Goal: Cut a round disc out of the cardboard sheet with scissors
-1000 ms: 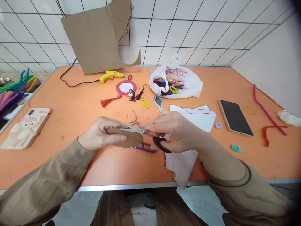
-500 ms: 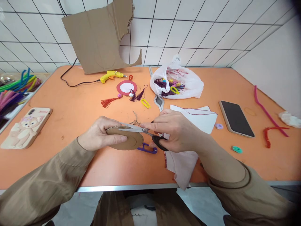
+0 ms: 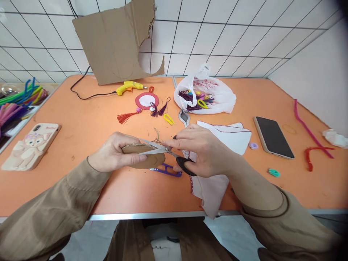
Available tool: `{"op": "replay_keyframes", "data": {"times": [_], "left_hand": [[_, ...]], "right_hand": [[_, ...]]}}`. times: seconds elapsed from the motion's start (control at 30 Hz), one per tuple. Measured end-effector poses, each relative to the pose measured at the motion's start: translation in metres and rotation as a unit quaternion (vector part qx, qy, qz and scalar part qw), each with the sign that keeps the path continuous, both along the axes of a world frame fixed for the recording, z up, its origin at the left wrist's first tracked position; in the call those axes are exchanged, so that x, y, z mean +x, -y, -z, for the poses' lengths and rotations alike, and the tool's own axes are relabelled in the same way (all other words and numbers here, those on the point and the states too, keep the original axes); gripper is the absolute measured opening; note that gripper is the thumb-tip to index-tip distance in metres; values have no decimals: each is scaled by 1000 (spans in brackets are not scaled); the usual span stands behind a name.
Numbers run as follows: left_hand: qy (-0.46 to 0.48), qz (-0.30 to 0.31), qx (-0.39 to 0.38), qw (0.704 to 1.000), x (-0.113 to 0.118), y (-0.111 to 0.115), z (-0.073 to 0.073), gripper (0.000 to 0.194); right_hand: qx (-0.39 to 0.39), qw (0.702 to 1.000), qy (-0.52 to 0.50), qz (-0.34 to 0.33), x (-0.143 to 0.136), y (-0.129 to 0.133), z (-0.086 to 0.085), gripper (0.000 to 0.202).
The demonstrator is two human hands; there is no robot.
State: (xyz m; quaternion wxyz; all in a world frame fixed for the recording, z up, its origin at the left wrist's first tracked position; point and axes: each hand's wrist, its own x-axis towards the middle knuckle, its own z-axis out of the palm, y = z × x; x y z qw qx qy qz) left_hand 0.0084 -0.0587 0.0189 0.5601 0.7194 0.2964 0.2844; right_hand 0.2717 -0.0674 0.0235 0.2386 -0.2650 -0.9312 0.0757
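Observation:
My left hand (image 3: 115, 154) pinches a round cardboard disc (image 3: 148, 162) by its left side, thumb on the near face and fingers behind. A pencil-like curved line shows on the disc. My right hand (image 3: 202, 150) grips black-handled scissors (image 3: 165, 149), their blades parted at the disc's upper edge. Below the scissors lie purple thread snips (image 3: 170, 170) on the table. Thin curled cardboard trimmings (image 3: 156, 135) lie just beyond the disc. Under my right forearm is a white cloth (image 3: 212, 192) with dark red edge stitching.
A yellow glue gun (image 3: 130, 87), a red-rimmed white disc (image 3: 147, 100) with tassels, and a plastic bag (image 3: 220, 96) of tassels lie at the back. Cut cardboard (image 3: 111, 47) leans on the wall. Phones (image 3: 273, 137) (image 3: 32, 146) flank both sides.
The scissor blades have opened wider. The cardboard disc has tilted and shifted slightly, showing a narrower face and more of the purple snips.

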Motion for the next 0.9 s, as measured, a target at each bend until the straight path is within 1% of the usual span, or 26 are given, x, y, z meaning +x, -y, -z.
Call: {"op": "replay_keyframes", "data": {"times": [0.17,0.3,0.6,0.77,0.9], "left_hand": [[-1,0,9,1000,0,1,-1,28],[-24,-12,32,999,1,1,-3,24],[-33,-14,72,997,1,0,-1,23],[-44,9,51,998,0,-2,-1,20],[-39,7,43,998,1,-2,-2,18]], "right_hand": [[10,1000,-10,-7,-2,0,3,46],[11,1000,-21,-12,-2,-1,3,46],[23,1000,-15,-13,-4,0,4,36],[29,999,-2,-13,-2,1,4,33],[19,1000,12,-14,0,2,3,37]]}}
